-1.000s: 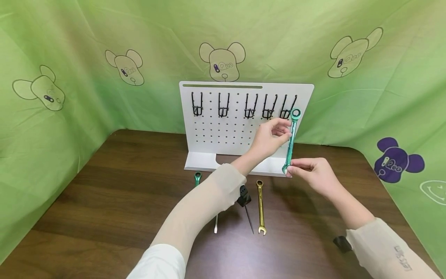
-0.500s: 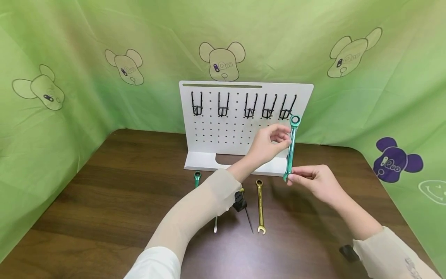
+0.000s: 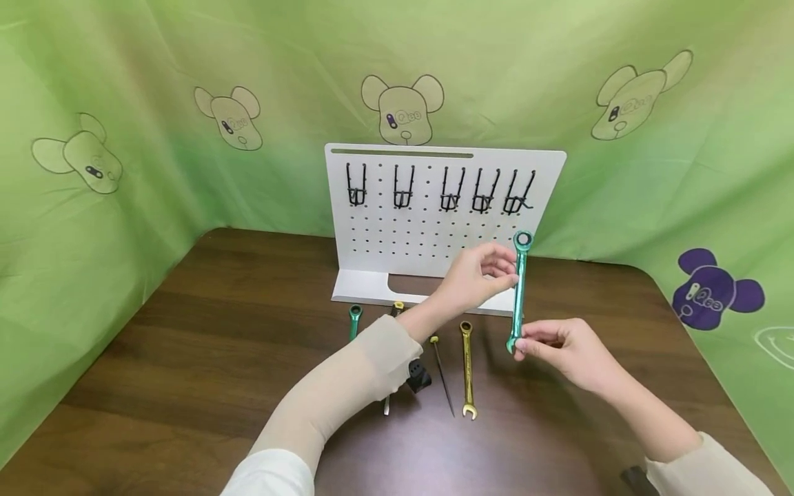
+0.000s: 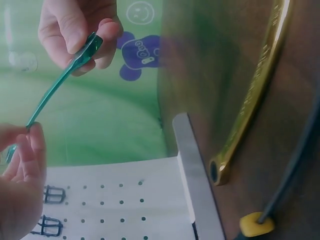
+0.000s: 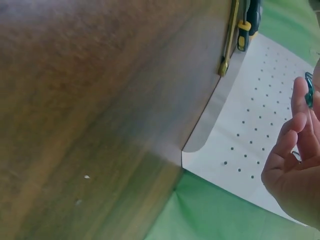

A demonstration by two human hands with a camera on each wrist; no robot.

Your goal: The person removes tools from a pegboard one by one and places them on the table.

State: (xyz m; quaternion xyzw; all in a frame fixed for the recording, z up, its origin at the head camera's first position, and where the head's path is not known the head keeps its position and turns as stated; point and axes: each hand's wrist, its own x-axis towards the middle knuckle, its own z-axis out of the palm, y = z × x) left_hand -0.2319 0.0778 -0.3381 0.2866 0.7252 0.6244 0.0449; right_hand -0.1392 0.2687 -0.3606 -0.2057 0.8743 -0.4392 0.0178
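Observation:
Both hands hold a shiny green combination wrench [image 3: 520,296], nearly upright in front of the pegboard's right side with its ring end up. My left hand [image 3: 474,275] pinches the shaft between thumb and fingers, below the ring. At the bottom, the thumb and fingers of my right hand [image 3: 567,355] pinch the open-jaw end, covering part of it. The left wrist view shows the wrench [image 4: 55,90] stretched between the two hands. Only a small piece of the wrench [image 5: 309,92] shows in the right wrist view, at the fingertips.
A white pegboard [image 3: 372,238] with several black wire hooks [image 3: 356,193] stands at the back. On the table [image 3: 217,358] lie a gold wrench [image 3: 468,372], a thin-shafted screwdriver [image 3: 442,375], another screwdriver [image 3: 398,307] and a second green wrench [image 3: 355,315], the last two partly under the left arm.
Both hands have lowered the green wrench, from beside the rightmost hook to below it and nearer to me. The hands keep their grip. The view has shifted slightly.

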